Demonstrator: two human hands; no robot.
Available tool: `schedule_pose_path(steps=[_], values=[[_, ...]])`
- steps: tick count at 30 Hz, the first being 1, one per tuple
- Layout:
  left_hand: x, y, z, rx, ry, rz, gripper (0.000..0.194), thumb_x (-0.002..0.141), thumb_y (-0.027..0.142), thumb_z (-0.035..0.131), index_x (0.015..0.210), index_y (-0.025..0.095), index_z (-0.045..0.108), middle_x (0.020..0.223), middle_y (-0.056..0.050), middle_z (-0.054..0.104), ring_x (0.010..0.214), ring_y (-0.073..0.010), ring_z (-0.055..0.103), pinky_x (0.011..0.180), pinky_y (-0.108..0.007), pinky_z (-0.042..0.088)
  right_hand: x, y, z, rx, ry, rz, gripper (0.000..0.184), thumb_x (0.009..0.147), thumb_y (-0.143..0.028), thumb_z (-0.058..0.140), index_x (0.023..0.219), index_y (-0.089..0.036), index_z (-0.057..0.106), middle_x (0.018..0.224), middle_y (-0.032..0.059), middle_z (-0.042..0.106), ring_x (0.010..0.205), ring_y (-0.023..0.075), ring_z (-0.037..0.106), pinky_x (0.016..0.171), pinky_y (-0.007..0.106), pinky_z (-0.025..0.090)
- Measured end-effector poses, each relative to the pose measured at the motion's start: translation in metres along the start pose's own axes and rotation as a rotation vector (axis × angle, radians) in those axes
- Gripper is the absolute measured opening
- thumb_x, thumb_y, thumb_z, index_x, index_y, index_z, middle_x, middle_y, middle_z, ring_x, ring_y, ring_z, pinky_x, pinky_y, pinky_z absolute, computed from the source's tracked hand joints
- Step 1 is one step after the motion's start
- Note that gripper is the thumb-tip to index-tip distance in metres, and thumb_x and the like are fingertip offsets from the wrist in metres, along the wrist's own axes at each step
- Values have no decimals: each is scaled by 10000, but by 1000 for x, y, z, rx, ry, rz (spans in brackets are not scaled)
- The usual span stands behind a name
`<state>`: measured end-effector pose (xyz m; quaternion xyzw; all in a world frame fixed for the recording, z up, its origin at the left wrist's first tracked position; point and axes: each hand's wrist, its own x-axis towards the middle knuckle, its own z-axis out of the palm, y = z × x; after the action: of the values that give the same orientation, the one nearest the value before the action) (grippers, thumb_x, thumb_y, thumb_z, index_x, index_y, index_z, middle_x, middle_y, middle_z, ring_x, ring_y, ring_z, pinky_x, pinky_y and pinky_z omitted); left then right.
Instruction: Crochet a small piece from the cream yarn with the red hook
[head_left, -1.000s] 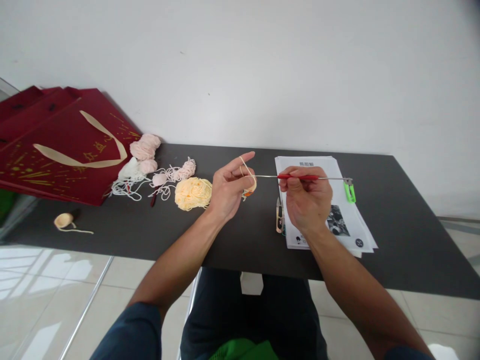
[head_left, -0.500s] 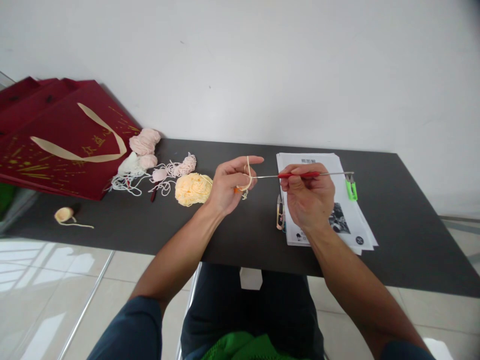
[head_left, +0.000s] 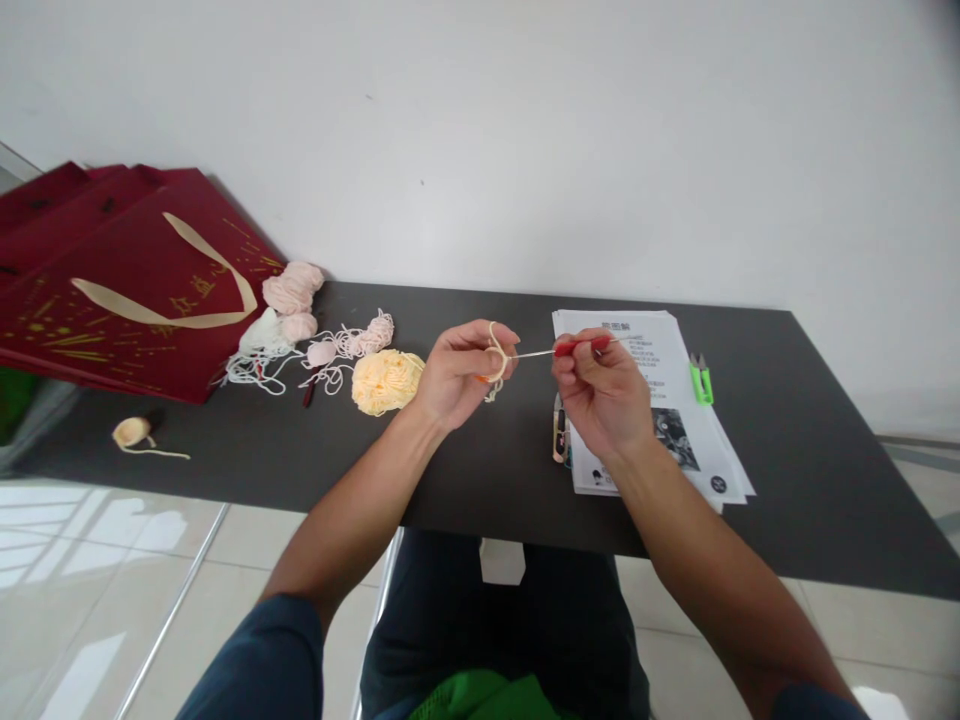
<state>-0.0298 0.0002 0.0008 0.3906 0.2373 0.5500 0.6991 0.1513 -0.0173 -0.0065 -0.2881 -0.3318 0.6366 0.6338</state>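
My left hand [head_left: 463, 376] is closed on pale yellow yarn [head_left: 496, 362], which loops over the index finger and hangs in a short piece below. A bit of orange shows by its fingers, too small to name. My right hand [head_left: 606, 392] pinches the red handle of a crochet hook [head_left: 585, 346]. The hook's metal shaft points left and its tip reaches the yarn at my left fingers; whether it has caught a loop I cannot tell. A yellow yarn ball [head_left: 388, 382] lies just left of my left hand.
Printed sheets [head_left: 679, 340] lie under my right hand, with green thread snips [head_left: 701, 380] on their right edge and another pair of snips [head_left: 559, 436] at their left. Pink and white yarn [head_left: 292, 290], dark red bags [head_left: 142, 290] and a small crocheted piece [head_left: 132, 432] are at left.
My left index finger has bent inward, and the yarn loop has lowered with it. My right hand has shifted slightly left, its hook now tilted differently.
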Motion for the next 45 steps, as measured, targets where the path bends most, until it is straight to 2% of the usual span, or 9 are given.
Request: schedule_pose_path(steps=[4, 7, 11, 15, 18, 24, 34, 41, 45], values=[[-1, -6, 2, 131, 82, 73, 221, 666, 251, 921, 859, 190, 830, 700, -25, 703, 643, -110, 595, 635, -259, 453, -1, 5, 3, 41, 45, 53, 233, 753, -322, 928, 884, -255, 747, 905, -41, 803, 715, 57, 723, 660, 141, 646], [0, -11, 3, 180, 144, 107, 346, 690, 250, 920, 1022, 209, 831, 759, -7, 731, 664, -96, 615, 665, -246, 480, -5, 10, 9, 19, 67, 24, 188, 797, -313, 895, 909, -248, 758, 947, -35, 822, 791, 55, 766, 765, 125, 660], [1, -15, 5, 193, 192, 149, 594, 704, 199, 901, 1275, 237, 744, 745, 38, 724, 652, -83, 625, 696, -239, 515, -9, 17, 15, -13, 87, -38, 168, 818, -319, 878, 920, -260, 758, 950, -41, 832, 835, 76, 793, 803, 164, 678], [0, -17, 7, 218, 230, 165, 686, 726, 197, 882, 1380, 228, 675, 764, 29, 755, 653, -88, 646, 711, -246, 540, -11, 22, 16, -31, 78, -75, 143, 866, -319, 836, 964, -270, 744, 973, -40, 834, 869, 75, 802, 840, 159, 669], [-2, -18, 9, 250, 241, 166, 650, 740, 197, 866, 1363, 223, 683, 787, 21, 762, 658, -88, 650, 705, -245, 540, -11, 23, 16, -35, 93, -84, 128, 881, -312, 820, 970, -269, 739, 964, -36, 832, 849, 83, 803, 827, 177, 677], [-4, -16, 14, 285, 264, 186, 496, 726, 165, 837, 1211, 214, 746, 797, 35, 704, 669, -78, 635, 665, -225, 514, -10, 23, 16, -42, 105, -111, 133, 878, -324, 822, 955, -272, 728, 943, -42, 827, 808, 88, 800, 792, 191, 684], [-7, -19, 15, 304, 250, 200, 541, 735, 146, 808, 1264, 217, 723, 775, 42, 671, 644, -78, 603, 625, -230, 486, -11, 24, 17, -44, 75, -115, 117, 895, -311, 802, 954, -252, 719, 930, -33, 817, 757, 82, 771, 763, 196, 662], [-7, -18, 16, 322, 301, 220, 516, 714, 162, 834, 1218, 228, 741, 758, 47, 666, 649, -84, 592, 632, -237, 489, -12, 18, 20, -141, 113, -252, 179, 850, -333, 839, 920, -258, 693, 904, -33, 788, 724, 105, 724, 669, 246, 615], [-7, -17, 17, 332, 318, 240, 484, 711, 161, 831, 1183, 232, 750, 770, 43, 666, 657, -87, 588, 632, -238, 487, -13, 16, 17, -229, 97, -352, 162, 874, -314, 819, 928, -262, 675, 917, -28, 761, 709, 100, 704, 645, 250, 569]])
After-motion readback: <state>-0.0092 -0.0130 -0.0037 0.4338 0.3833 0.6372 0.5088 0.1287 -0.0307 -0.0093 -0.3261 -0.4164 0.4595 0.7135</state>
